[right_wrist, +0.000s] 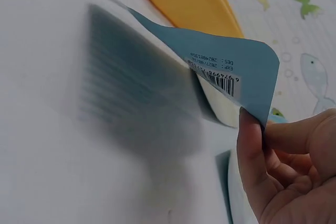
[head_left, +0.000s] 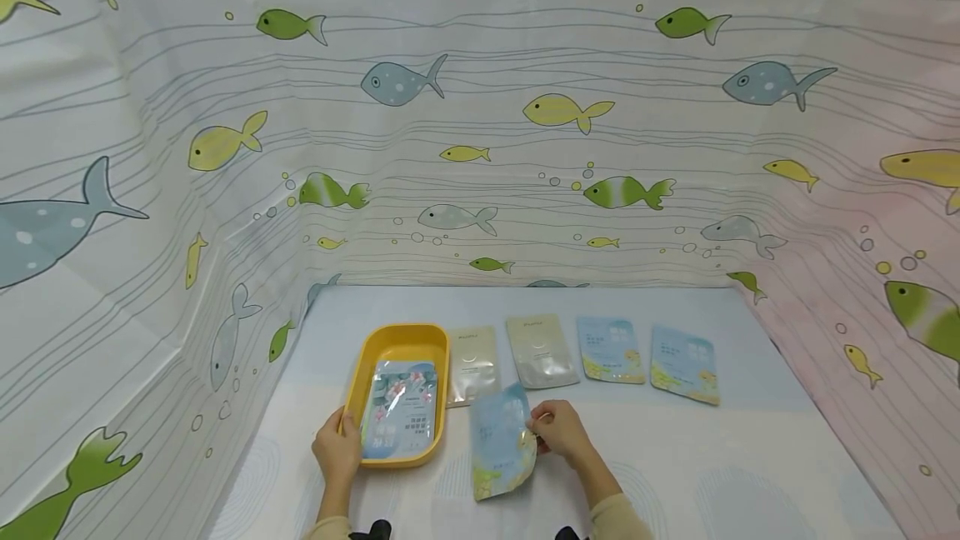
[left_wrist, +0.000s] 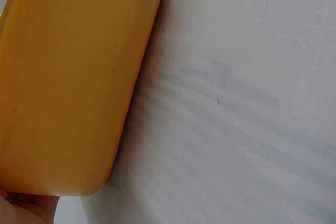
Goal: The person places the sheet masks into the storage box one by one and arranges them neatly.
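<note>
My left hand (head_left: 337, 446) grips the left rim of a yellow plastic tray (head_left: 444, 373). Inside the tray lies a flat packet (head_left: 408, 407) with pink flowers, on top of at least one other blue packet. In the left wrist view, the tray's outer wall (left_wrist: 68, 87) fills the left side, with a bit of my hand (left_wrist: 29, 211) below it. Right of the tray, my right hand (head_left: 558, 432) pinches the edge of a blue sachet (head_left: 498, 440) between thumb and finger. The right wrist view shows this sachet (right_wrist: 247, 56) bent and raised off the table, its barcode side visible.
Behind the raised sachet lie two silvery-beige sachets (head_left: 474, 365) (head_left: 542, 352), the left one beside the tray. Farther right are two blue sachets (head_left: 611, 350) (head_left: 684, 363), lying flat. A fish-patterned sheet (head_left: 487, 190) encloses the back and sides of the pale table (head_left: 720, 465).
</note>
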Available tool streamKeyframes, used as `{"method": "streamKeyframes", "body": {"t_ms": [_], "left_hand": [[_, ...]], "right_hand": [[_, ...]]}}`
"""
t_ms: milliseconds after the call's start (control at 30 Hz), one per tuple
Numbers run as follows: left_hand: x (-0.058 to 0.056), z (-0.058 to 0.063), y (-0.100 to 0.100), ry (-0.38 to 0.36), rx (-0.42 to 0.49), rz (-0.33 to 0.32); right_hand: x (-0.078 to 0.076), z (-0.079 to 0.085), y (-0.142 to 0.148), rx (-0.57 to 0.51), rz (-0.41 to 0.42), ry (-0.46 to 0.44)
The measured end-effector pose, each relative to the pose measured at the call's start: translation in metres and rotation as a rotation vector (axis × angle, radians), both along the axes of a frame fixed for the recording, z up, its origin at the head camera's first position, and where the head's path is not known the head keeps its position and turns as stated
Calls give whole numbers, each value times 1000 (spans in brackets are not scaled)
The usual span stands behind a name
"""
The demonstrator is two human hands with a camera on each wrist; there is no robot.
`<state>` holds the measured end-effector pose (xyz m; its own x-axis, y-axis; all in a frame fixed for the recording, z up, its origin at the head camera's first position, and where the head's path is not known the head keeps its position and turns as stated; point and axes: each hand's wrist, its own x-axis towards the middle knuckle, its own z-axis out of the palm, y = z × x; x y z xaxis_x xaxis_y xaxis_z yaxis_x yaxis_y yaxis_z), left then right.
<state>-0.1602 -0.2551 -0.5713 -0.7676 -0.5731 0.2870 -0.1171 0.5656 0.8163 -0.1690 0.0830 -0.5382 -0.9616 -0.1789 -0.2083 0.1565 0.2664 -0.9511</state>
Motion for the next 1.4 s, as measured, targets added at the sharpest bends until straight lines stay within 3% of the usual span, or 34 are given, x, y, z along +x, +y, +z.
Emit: {"method": "streamKeyframes", "body": {"t_ms": [367,933,1000,1400], "left_hand": [[1,2,1,16,-5,0],[1,2,0,-9,8,-1],[1,2,0,-17,10,-1],[1,2,0,-12,7,4]], "right_hand": [[-5,21,3,-39,-62,-5],[-28,43,-11,-146,-131,38],[-26,53,-15,-156,-121,47],[-37,48,-39,-188,-67,45]]}}
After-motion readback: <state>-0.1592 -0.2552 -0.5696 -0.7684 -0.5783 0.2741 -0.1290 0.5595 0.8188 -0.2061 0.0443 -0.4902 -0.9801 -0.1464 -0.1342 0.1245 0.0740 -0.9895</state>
